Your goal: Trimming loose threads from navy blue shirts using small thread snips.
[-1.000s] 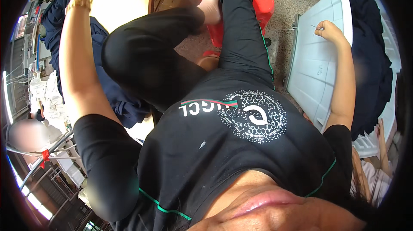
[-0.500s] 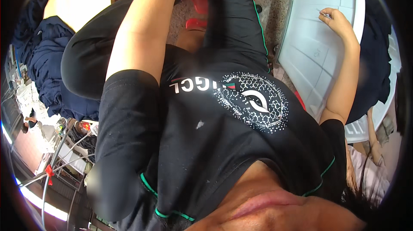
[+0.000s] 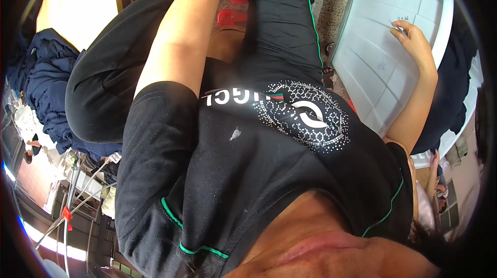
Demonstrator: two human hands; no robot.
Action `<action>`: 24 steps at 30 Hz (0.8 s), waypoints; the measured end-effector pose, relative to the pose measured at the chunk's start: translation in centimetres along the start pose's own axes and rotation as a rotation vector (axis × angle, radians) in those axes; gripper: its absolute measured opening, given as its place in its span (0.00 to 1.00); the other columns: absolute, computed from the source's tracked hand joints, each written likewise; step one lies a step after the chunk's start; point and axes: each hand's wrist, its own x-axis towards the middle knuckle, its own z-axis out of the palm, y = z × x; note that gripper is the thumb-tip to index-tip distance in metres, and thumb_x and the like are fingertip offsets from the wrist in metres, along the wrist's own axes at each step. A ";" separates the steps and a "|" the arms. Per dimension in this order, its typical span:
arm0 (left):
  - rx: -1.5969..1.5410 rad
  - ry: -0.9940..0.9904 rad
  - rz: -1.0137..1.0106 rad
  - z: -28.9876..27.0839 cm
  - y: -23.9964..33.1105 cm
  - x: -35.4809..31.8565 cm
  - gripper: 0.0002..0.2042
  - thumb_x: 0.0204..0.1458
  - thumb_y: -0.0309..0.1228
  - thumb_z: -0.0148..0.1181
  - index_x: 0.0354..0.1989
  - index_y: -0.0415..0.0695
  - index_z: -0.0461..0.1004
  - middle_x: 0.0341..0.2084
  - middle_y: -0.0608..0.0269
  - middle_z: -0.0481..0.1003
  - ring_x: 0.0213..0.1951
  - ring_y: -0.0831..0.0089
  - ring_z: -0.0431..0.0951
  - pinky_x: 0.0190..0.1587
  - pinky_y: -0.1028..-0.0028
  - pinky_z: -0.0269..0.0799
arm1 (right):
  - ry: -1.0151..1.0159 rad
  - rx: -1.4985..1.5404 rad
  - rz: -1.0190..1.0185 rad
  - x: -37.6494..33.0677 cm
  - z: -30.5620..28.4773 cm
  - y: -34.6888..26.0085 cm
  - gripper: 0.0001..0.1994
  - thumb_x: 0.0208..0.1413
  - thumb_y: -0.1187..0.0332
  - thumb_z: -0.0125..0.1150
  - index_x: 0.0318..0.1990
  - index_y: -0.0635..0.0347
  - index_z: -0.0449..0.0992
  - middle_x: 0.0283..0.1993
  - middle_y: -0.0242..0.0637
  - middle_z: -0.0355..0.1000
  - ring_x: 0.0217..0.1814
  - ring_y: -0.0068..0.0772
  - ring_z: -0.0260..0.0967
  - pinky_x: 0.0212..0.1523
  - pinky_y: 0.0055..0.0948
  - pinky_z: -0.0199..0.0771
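This is looking like a small garment workshop. Heaps of dark blue cloth (image 3: pixel 49 91) are lying at the left and more dark cloth (image 3: pixel 450 86) is hanging over the far edge of a pale grey worktop (image 3: pixel 378 55). Red plastic stools (image 3: pixel 233 16) are standing on a speckled stone floor (image 3: pixel 331 3), and a metal rack (image 3: pixel 77 195) is showing at lower left.

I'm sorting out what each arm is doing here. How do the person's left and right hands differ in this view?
The right hand shows fully, resting on the pale grey plastic panel with something thin at its fingertips; the left hand is cut off by the top edge. The right arm is bent at the elbow; the left arm reaches up, nearly straight. Both arms are bare below short black sleeves.
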 end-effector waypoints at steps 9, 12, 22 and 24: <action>-0.040 -0.017 0.027 -1.7 -0.1 -0.9 0.09 0.49 0.27 0.62 0.38 0.39 0.76 0.33 0.41 0.80 0.41 0.46 0.81 0.47 0.54 0.75 | 0.008 -0.004 -0.032 -0.6 0.1 0.1 0.21 0.58 0.57 0.64 0.52 0.62 0.79 0.46 0.51 0.79 0.50 0.46 0.77 0.52 0.36 0.73; -0.074 0.011 -0.010 -1.8 -0.3 -1.5 0.11 0.49 0.27 0.62 0.41 0.40 0.74 0.35 0.40 0.79 0.42 0.45 0.81 0.48 0.54 0.75 | -0.027 -0.009 0.025 -0.7 0.0 -0.7 0.19 0.60 0.63 0.63 0.53 0.67 0.78 0.52 0.50 0.78 0.57 0.45 0.75 0.58 0.34 0.71; -0.158 0.010 -0.118 -2.6 0.5 -1.9 0.15 0.48 0.25 0.60 0.46 0.40 0.72 0.37 0.40 0.79 0.44 0.43 0.80 0.50 0.54 0.74 | 0.003 0.038 -0.027 -0.1 0.6 0.8 0.20 0.57 0.57 0.64 0.51 0.62 0.80 0.43 0.51 0.79 0.47 0.47 0.77 0.51 0.37 0.73; -0.106 -0.020 -0.080 -1.9 -0.2 -1.3 0.14 0.48 0.26 0.61 0.45 0.40 0.73 0.36 0.41 0.80 0.43 0.44 0.80 0.49 0.54 0.74 | 0.007 0.036 -0.023 0.1 0.7 1.0 0.20 0.57 0.57 0.64 0.51 0.62 0.80 0.44 0.51 0.79 0.48 0.47 0.77 0.51 0.37 0.73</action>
